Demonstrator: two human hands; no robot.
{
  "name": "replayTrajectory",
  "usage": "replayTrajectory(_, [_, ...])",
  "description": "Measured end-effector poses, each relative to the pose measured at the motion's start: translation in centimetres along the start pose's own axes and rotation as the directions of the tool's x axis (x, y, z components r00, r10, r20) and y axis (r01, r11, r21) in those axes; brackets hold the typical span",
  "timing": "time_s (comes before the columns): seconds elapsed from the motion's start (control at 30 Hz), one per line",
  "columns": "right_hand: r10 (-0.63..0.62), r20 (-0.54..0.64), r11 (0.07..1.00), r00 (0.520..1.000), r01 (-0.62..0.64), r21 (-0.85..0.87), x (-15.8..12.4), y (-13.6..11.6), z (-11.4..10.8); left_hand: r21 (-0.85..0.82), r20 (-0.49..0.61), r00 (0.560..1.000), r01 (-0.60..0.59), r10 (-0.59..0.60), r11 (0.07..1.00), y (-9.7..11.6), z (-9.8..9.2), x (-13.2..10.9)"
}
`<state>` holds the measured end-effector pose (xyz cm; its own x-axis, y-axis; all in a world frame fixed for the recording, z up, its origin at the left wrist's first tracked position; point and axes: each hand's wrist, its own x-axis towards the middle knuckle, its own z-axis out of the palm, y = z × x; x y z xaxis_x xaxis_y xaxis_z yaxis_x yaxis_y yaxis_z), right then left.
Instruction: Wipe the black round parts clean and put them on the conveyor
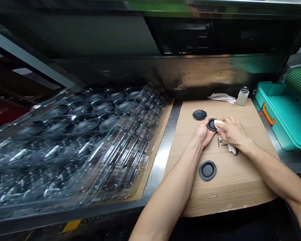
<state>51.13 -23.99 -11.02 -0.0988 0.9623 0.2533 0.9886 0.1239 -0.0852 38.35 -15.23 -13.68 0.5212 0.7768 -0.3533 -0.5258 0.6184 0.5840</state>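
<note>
Above the cardboard sheet (188, 147), my left hand (204, 133) grips a dark round lid-like part (211, 124) by its edge. My right hand (232, 130) is closed on a white cloth (218, 124), which is pressed against the right side of that part. Part of the cloth, or a second one, hangs below the right hand (231, 149). Another dark part (207, 170) of the same kind lies nearer to me on the cardboard. Just beyond my left hand rest one or more similar dark parts (199, 114), overlapping at the edge.
Stacked clear plastic trays (90, 147) with dark round parts in them fill the left side. At the back right stand a small bottle (242, 96) and a crumpled white cloth (222, 97). A teal bin (288, 113) with an orange handle (269, 114) sits at the right.
</note>
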Motion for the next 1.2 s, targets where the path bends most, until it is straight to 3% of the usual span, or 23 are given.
replayTrajectory(0.17, [0.257, -0.07, 0.965, 0.964, -0.26, -0.041, -0.2, 2.8, -0.6, -0.058, 0.01, 1.0, 0.009, -0.008, 0.998, 1.0, -0.4, -0.1])
replayTrajectory(0.3, [0.273, -0.13, 0.962, 0.953, -0.272, 0.031, -0.4, 3.5, -1.7, -0.134, 0.022, 0.999, 0.026, -0.023, 0.991, 1.9, -0.9, -0.1])
replayTrajectory(0.33, [0.244, -0.091, 0.968, 0.966, -0.237, 0.079, -0.4, 3.4, -2.0, -0.142, 0.025, 0.999, 0.025, -0.022, 0.99, 2.0, -1.0, -0.1])
replayTrajectory(0.4, [0.14, 0.099, 0.967, 0.985, -0.157, 0.2, -0.6, 3.0, -2.4, -0.139, 0.034, 0.999, 0.02, -0.016, 0.99, 2.3, -1.2, -0.2])
replayTrajectory(0.47, [0.006, 0.308, 0.941, 0.951, -0.109, 0.32, -0.7, 2.8, -2.4, -0.12, 0.039, 0.999, 0.011, -0.006, 0.993, 2.4, -1.3, -0.2])
replayTrajectory(0.53, [-0.084, 0.362, 0.913, 0.928, -0.074, 0.401, -0.6, 2.8, -2.1, -0.098, 0.037, 0.999, -0.002, 0.006, 0.995, 2.4, -1.3, -0.2])
replayTrajectory(0.63, [-0.012, 0.115, 0.893, 0.993, -0.041, 0.448, -0.2, 2.7, -1.3, -0.073, 0.026, 1.0, -0.014, 0.016, 0.997, 2.1, -1.0, -0.3])
replayTrajectory(0.7, [0.089, -0.089, 0.898, 0.992, -0.042, 0.437, 0.1, 2.2, -0.6, -0.063, 0.032, 0.999, -0.016, 0.018, 0.998, 1.6, -0.4, -0.5])
replayTrajectory(0.77, [0.131, -0.189, 0.911, 0.973, -0.043, 0.411, 0.3, 1.3, 0.2, -0.051, 0.056, 0.998, -0.004, 0.007, 0.999, 0.9, 0.3, -0.8])
replayTrajectory(0.93, [0.044, -0.092, 0.973, 0.995, -0.021, 0.231, 0.2, -0.5, 1.4, 0.024, 0.116, 0.992, 0.049, -0.051, 0.999, -0.3, 0.9, -1.4])
replayTrajectory(1.07, [0.25, -0.103, 0.968, 0.963, -0.246, 0.054, 0.4, 1.4, 0.9, 0.035, 0.132, 0.989, 0.069, -0.073, 0.997, 0.2, 0.3, -1.2])
replayTrajectory(1.2, [0.407, -0.134, 0.913, 0.904, -0.399, 0.079, 0.4, 4.3, -0.2, -0.026, 0.141, 0.985, 0.101, -0.096, 0.995, 1.0, 0.0, -1.1])
